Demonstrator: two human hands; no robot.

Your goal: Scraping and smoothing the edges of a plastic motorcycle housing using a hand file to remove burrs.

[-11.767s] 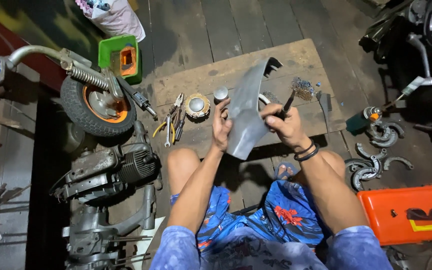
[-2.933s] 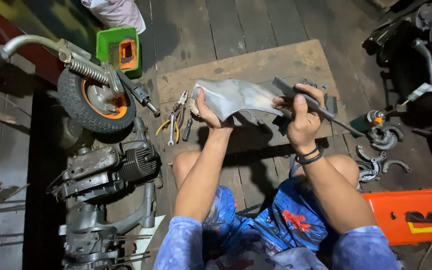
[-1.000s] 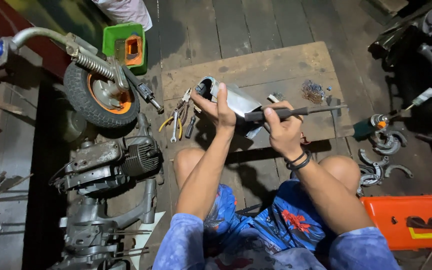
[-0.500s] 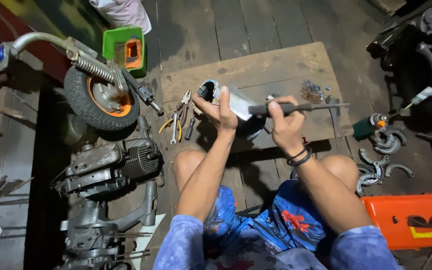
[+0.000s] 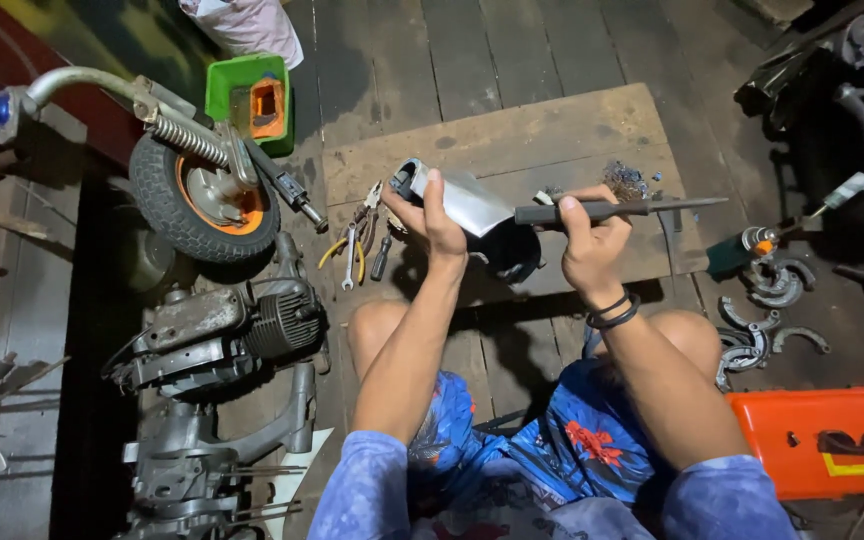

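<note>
My left hand [image 5: 434,215] grips a curved grey metal cover [image 5: 470,203], held up over my lap with its hollow side turned towards me. My right hand [image 5: 589,240] is closed around the black handle of a long screwdriver [image 5: 620,209], whose shaft points to the right. The handle end lies against the cover's right edge. Both hands are raised above a wooden board [image 5: 512,140] on the plank floor.
Pliers and wrenches [image 5: 357,243] lie on the board's left end, small metal parts [image 5: 627,181] at its right. A small wheel with fork and spring [image 5: 202,190] and an engine [image 5: 222,325] lie left. Curved brake shoes [image 5: 762,310] and an orange case [image 5: 832,440] are right; a green tray [image 5: 250,95] sits behind.
The cover has been turned from broadside to end-on and raised. My right hand has shifted the screwdriver to a level position, pointing right; the hands have barely moved in the last second.
</note>
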